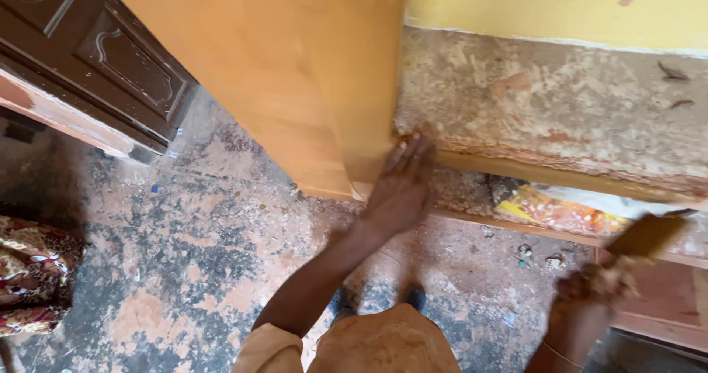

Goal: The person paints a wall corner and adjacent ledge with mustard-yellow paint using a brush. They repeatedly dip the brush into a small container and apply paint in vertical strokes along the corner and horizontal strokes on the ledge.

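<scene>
**Hand flat on the orange panel, brown block gripped at lower right**

At the far left edge of the frame a patterned red-and-cream cloth lies on the floor, and above it, in the upper left, a dark brown carved door panel leans at a slant. The stained, flaking concrete floor fills the lower middle.

In the upper centre stands a tall orange wooden panel, its bottom edge down near the floor. The left hand lies flat against its lower right corner — fingers stretched out and close together, pressing on the wood rather than wrapped around anything. The panel's face looks evenly coloured as far as it shows, though motion blur hides fine detail.

Right of the panel, a rough, peeling wall base runs under yellow paint, with a long wooden rail below it and a crumpled orange-yellow wrapper tucked behind.

At lower right the right hand is closed around a flat brown block — possibly a brush or a sanding block; blur leaves it uncertain. It is held well apart from the panel, not touching it, so no work on the wood is under way at this instant, and how much of the surface has been treated cannot be judged.
</scene>
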